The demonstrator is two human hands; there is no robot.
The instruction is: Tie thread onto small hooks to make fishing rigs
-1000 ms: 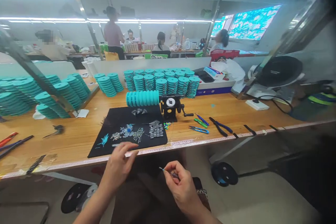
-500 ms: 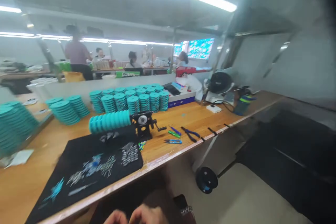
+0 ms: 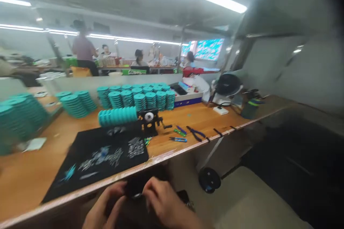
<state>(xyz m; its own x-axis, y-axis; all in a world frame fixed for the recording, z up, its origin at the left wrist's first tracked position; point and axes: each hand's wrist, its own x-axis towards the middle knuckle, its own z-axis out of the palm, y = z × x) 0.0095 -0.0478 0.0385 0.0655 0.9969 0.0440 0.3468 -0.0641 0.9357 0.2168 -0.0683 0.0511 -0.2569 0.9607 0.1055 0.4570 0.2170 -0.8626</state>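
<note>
Below the table's front edge, my left hand [image 3: 106, 205] has its fingers curled, and whatever they hold is too small and blurred to make out. My right hand [image 3: 162, 200] is closed in a pinch beside it, its fingertips pointing left. A small shiny piece [image 3: 137, 195] shows between the two hands; its kind is unclear. On the table above them lies a black mat [image 3: 107, 166] with small piles of metal pieces [image 3: 115, 156], a blue pile [image 3: 102, 154] and turquoise strands [image 3: 70, 172].
A hand-cranked winder [image 3: 149, 123] carries turquoise spools [image 3: 118, 115]. Stacked turquoise spools [image 3: 139, 102] stand behind it. Pliers [image 3: 195, 133] and blue-handled thread snips [image 3: 177, 139] lie at right. A fan [image 3: 228, 86] stands farther right. A black reel [image 3: 209, 180] sits below the edge. People work in the background.
Both hands have come up farther into view and are now slightly apart, with a shiny piece visible between them. The camera view has shifted slightly, moving the table scene a little right and up.
</note>
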